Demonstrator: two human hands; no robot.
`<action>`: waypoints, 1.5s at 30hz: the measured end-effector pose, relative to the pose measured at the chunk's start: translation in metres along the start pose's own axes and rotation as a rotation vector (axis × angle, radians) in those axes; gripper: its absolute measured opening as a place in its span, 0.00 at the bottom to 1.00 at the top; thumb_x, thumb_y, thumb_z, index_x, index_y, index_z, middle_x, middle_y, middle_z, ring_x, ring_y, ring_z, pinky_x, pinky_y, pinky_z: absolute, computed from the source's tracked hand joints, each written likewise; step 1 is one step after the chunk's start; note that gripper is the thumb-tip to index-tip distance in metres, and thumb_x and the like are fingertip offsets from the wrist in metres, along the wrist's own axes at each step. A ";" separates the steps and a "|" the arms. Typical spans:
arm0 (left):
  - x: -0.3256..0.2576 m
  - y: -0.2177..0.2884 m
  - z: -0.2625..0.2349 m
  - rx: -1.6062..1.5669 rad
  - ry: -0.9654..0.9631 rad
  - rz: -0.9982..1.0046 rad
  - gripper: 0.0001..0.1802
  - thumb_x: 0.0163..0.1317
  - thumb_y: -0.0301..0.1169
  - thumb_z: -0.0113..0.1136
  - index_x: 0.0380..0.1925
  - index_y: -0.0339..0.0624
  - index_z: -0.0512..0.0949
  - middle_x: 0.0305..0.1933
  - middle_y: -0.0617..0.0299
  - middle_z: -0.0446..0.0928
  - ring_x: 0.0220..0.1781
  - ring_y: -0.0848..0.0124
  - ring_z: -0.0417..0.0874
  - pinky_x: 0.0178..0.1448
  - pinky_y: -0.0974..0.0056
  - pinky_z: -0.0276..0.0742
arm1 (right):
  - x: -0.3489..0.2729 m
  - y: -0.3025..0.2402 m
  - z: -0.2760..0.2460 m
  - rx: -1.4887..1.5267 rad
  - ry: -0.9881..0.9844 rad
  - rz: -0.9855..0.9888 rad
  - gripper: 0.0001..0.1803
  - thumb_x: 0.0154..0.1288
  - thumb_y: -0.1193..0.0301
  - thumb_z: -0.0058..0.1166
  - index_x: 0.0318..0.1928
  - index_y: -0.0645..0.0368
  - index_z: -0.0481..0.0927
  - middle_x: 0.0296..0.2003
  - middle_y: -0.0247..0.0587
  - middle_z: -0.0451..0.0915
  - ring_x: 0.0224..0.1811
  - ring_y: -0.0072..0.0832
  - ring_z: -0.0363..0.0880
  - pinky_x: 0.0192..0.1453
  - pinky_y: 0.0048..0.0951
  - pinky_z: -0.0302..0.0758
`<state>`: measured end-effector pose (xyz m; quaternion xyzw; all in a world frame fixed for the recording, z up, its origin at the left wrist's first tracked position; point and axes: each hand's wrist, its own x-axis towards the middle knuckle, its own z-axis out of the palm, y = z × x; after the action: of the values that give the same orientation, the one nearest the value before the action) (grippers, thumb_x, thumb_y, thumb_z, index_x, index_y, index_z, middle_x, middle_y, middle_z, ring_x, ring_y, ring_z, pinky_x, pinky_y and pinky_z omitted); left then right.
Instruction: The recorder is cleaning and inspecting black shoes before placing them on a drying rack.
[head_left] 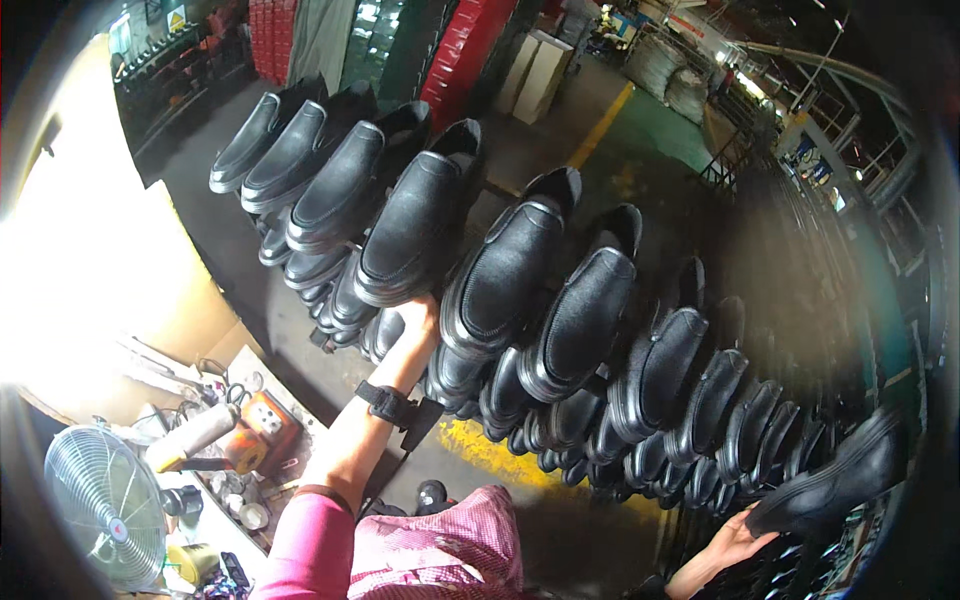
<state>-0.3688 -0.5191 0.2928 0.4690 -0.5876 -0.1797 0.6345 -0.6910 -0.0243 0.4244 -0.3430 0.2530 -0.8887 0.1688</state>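
My left hand [421, 312] reaches up under the toe of a black slip-on shoe [408, 235] in the top row. Its fingers are hidden behind the shoe, so I cannot see whether they grip it. Low on the right, my right hand [738, 541] grips another black shoe [835, 480] by its toe end, fingers and thumb against the sole. More black slip-ons stand close on either side of my left hand, among them one shoe [505, 275] just to its right and one [335, 185] to its left. All tilt toe-down toward me.
Several more shoes [660, 375] fill lower tiers. At the lower left, a wire-guarded fan [105, 505] and an orange box [262, 430] stand on a cluttered bench. A bright cardboard panel [150, 270] rises behind them. Further off are pale boards [540, 78] and bulging sacks [665, 75].
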 end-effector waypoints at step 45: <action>-0.426 -0.064 -0.445 -0.076 0.253 -1.709 0.23 0.66 0.41 0.30 0.30 0.35 0.71 0.18 0.59 0.73 0.14 0.72 0.73 0.16 0.71 0.69 | -0.322 0.457 0.211 -1.143 -0.753 0.691 0.32 0.40 0.67 0.67 0.49 0.54 0.70 0.37 0.48 0.78 0.39 0.36 0.78 0.44 0.32 0.72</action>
<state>-0.0455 -0.0479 0.0531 0.7449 0.0481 -0.5611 0.3578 -0.2584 -0.3149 0.1310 -0.5578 0.6918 -0.3395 0.3083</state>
